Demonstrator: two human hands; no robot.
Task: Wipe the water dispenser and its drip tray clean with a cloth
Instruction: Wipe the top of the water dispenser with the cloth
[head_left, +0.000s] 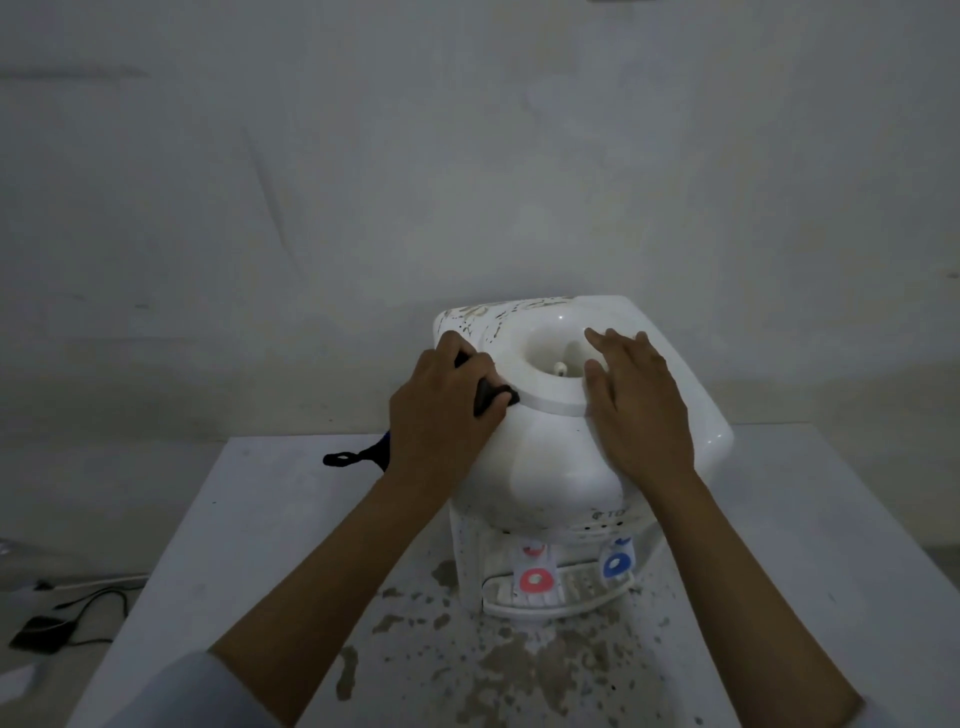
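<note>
A white tabletop water dispenser (550, 457) stands on a white table (270, 545), with a round bottle well on top, a red tap (535, 581) and a blue tap (617, 564). Its drip tray (561, 603) juts out at the front below the taps. My left hand (441, 410) presses a dark cloth (491, 395) against the top left of the dispenser, beside the well's rim. My right hand (634, 405) lies flat and open on the top right. Brownish dirt marks show on the dispenser's back left top.
Brown spatter stains (519, 660) cover the table in front of the dispenser. A dark strap-like object (353, 457) lies on the table behind my left wrist. A black cable and a small box (57, 623) lie on the floor at left. A plain wall stands close behind.
</note>
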